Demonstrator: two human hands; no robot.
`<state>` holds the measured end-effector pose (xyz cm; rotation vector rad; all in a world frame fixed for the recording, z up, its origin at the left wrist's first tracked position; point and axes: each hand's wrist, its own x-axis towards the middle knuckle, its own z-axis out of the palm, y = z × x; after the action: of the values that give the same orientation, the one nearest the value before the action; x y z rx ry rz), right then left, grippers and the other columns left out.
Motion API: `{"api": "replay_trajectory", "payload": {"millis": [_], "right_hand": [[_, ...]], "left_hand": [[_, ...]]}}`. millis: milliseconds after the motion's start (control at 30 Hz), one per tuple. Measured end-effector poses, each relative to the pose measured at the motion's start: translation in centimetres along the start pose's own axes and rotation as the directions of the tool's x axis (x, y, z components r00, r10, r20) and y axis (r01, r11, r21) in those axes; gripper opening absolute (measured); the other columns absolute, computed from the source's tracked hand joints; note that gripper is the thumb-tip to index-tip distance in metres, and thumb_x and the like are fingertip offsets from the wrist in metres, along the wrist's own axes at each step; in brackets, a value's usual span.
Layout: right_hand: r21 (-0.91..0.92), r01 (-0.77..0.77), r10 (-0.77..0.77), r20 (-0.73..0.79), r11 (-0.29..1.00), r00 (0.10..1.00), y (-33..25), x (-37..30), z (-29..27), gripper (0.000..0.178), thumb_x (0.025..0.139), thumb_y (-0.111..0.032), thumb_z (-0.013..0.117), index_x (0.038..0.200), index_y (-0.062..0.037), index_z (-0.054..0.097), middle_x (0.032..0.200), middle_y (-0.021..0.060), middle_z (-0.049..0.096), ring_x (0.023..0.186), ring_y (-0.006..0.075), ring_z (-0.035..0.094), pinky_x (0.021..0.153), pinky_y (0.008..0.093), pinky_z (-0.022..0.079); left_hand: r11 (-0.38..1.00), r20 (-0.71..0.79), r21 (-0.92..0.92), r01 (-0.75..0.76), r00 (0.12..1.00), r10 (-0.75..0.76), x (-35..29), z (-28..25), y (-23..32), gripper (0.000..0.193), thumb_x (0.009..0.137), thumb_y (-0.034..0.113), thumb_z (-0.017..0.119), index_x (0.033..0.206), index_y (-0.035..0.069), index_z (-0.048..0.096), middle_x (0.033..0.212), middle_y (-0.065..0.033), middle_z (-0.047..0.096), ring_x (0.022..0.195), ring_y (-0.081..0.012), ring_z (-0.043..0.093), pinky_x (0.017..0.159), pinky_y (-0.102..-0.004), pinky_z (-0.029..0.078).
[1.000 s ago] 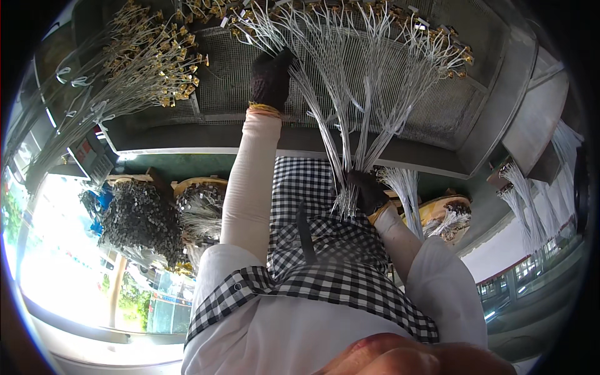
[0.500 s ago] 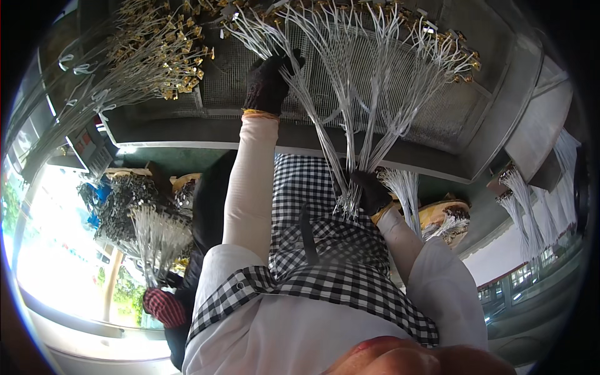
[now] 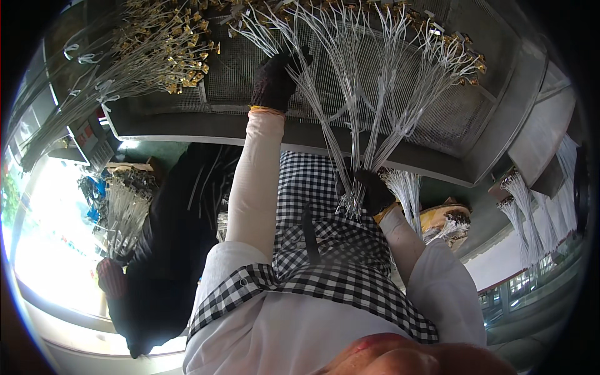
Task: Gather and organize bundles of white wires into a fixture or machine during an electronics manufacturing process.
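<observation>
the wire bundles (image 3: 354, 134) partly hide the right hand (image 3: 374, 191), and the top edge crops the gold-tipped wires (image 3: 167, 59) at left.

Factory workshop, pretty obviously: bundled wires (image 3: 409, 115) with gold-coloured ends are spread over a mesh-topped metal table (image 3: 206, 127), more white bundles (image 3: 405, 194) are kept nearby, and a checked apron (image 3: 309, 172) is worn.

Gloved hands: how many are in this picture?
3: the person's left hand beside the grey strands, their right hand gripping the strands lower down, and a co-worker's hand at left. The co-worker's other hand may be hidden.
</observation>
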<state>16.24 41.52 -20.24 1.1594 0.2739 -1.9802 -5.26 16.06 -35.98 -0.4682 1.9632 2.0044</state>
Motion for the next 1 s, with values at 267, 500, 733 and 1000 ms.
{"api": "replay_trajectory", "payload": {"millis": [267,500,733,1000], "right_hand": [[0.085,0.027,-0.028,0.010,0.996,1.000,0.1,-0.2,0.1,0.041,0.090,-0.020,0.067,0.124,0.0031,0.060,0.108,0.0164,0.070,0.094,0.0305,0.070,0.084,0.0419,0.059],[0.017,0.009,-0.009,-0.013,1.000,1.000,0.1,-0.1,-0.7,0.037,0.092,-0.019,0.065,0.120,0.0054,0.062,0.104,0.0180,0.071,0.091,0.0296,0.071,0.080,0.0408,0.060],[-0.074,0.057,-0.064,-0.099,0.996,0.993,0.5,0.1,-1.0,0.038,0.090,-0.019,0.066,0.119,0.0047,0.062,0.100,0.0173,0.070,0.085,0.0283,0.071,0.076,0.0387,0.060],[-0.211,0.081,-0.106,-0.113,0.974,0.988,0.9,0.4,-2.4,0.040,0.088,-0.027,0.066,0.115,0.0020,0.064,0.095,0.0126,0.070,0.080,0.0230,0.069,0.075,0.0343,0.057]], "left_hand": [[0.471,0.136,-0.805,0.361,0.885,-0.446,-0.7,1.4,3.7,0.031,0.096,0.012,0.053,0.116,-0.010,0.062,0.111,-0.0202,0.069,0.101,-0.0298,0.068,0.089,-0.0390,0.055],[0.492,0.113,-0.798,0.347,0.889,-0.443,-0.7,1.0,2.7,0.037,0.098,0.009,0.046,0.126,-0.015,0.050,0.116,-0.0302,0.063,0.106,-0.0392,0.065,0.096,-0.0451,0.054],[0.525,0.125,-0.771,0.359,0.895,-0.427,-0.5,1.6,3.7,0.040,0.097,0.007,0.047,0.130,-0.014,0.048,0.125,-0.0293,0.059,0.116,-0.0402,0.059,0.104,-0.0479,0.048],[0.970,0.185,0.237,-0.049,0.983,0.004,-0.5,2.1,2.3,0.033,0.094,0.007,0.056,0.123,-0.010,0.054,0.114,-0.0215,0.064,0.110,-0.0332,0.062,0.102,-0.0441,0.050]]}}
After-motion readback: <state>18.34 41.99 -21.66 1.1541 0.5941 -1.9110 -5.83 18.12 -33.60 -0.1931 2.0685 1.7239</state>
